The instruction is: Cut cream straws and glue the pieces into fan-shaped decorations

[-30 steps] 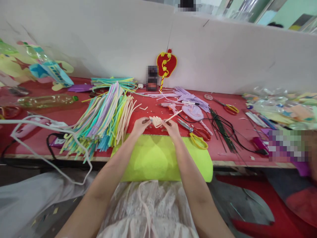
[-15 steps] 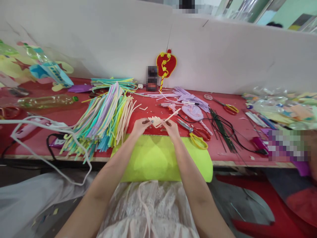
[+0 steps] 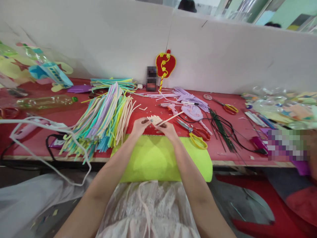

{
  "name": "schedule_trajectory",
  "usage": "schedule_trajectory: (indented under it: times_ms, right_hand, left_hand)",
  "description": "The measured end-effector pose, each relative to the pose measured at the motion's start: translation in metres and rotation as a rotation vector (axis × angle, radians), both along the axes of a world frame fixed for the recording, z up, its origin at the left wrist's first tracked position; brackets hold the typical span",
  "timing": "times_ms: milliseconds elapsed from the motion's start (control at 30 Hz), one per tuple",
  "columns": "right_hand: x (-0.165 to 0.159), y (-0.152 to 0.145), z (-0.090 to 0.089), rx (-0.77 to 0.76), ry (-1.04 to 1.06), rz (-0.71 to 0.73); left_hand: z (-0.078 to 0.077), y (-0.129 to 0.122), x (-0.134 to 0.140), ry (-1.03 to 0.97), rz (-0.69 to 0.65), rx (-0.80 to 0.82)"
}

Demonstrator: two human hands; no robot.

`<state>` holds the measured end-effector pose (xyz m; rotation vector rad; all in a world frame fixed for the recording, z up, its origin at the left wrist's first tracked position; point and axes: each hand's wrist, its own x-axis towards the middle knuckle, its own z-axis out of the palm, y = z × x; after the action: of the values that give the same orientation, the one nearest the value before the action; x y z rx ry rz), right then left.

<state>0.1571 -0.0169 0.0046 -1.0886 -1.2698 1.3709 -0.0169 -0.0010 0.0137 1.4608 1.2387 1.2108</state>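
Observation:
My left hand [image 3: 140,127] is pinched closed on the left edge of a small cream pipe-cleaner piece [image 3: 155,119], bent into a row of tight loops. Its fingertips are partly hidden. From the other side, my right hand [image 3: 168,130] is closed on a straight cream pipe cleaner [image 3: 174,116] that leaves the looped piece and points up to the right. Both hands are above the red tabletop, just past a yellow-green sheet [image 3: 151,157]. Scissors [image 3: 198,137] with red and yellow handles lie right of my right hand.
A large heap of coloured pipe cleaners [image 3: 99,119] lies on the left. Behind are a pink glue gun [image 3: 169,107], a lilac fan shape [image 3: 192,112] and a red heart-shaped fan [image 3: 165,64]. Green wires [image 3: 223,129] and a black cable lie right; a white cable loop [image 3: 84,155] hangs left.
The free end of the cream pipe cleaner has swung right and slightly lower. My right hand has shifted a little left and turned; my left hand keeps its hold.

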Motion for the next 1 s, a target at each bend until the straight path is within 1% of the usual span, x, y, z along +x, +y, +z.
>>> schedule_trajectory:
  times_ms: [233, 433, 700, 867, 1000]
  right_hand:
    - [0.0007, 0.0033, -0.002, 0.023, 0.04, -0.052]
    - [0.0004, 0.0041, -0.0017, 0.002, 0.047, -0.093]
    - [0.0007, 0.0032, 0.0009, -0.002, 0.034, -0.097]
    - [0.0013, 0.004, -0.0013, 0.006, 0.027, -0.096]
    - [0.0025, 0.0044, -0.0026, 0.035, -0.009, -0.12]
  left_hand:
    - [-0.0008, -0.0001, 0.0011, -0.016, -0.001, -0.027]
    - [0.0, -0.0012, 0.0007, 0.007, -0.001, -0.01]
    - [-0.0036, 0.0, 0.0008, -0.022, -0.027, 0.0]
    - [-0.0041, 0.0003, 0.0003, -0.013, -0.002, -0.002]
    - [-0.0047, 0.0004, 0.0002, -0.009, -0.025, -0.007]
